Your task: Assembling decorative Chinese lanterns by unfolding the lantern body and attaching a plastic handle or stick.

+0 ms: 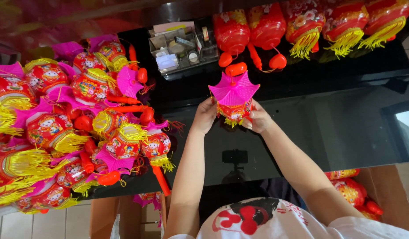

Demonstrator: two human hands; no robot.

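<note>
Nearest to me I see a white shirt [275, 221] with a red and black print, and two bare forearms reaching up and away over a glossy black table [346, 128]. Under the table's near edge, on the right, a few more red lanterns [352, 190] sit low beside a brown box.

My left hand [204, 117] and right hand [259, 119] meet above the middle of the table, and between them I hold a small lantern [233, 99] with a pink pleated roof, a red printed body and a short yellow fringe. The left hand's fingers wrap the lantern's left side, curled shut against its body below the roof. The right hand's fingers [253, 116] pinch the lower right edge near the fringe. So the lantern sits squarely between both sets of fingers, touching both, lifted clear of the table with its roof pointing away from me.

To the left, a big pile of finished lanterns [67, 128] covers that end of the table, red bodies, pink roofs and yellow tassels tangled together, with red handles sticking out.

Just beyond the held lantern an orange plastic handle [235, 68] lies on the table. Farther off stands a clear organizer tray [182, 51] of small parts, and along the far edge a row of larger red lanterns [310, 24] with yellow tassels.
</note>
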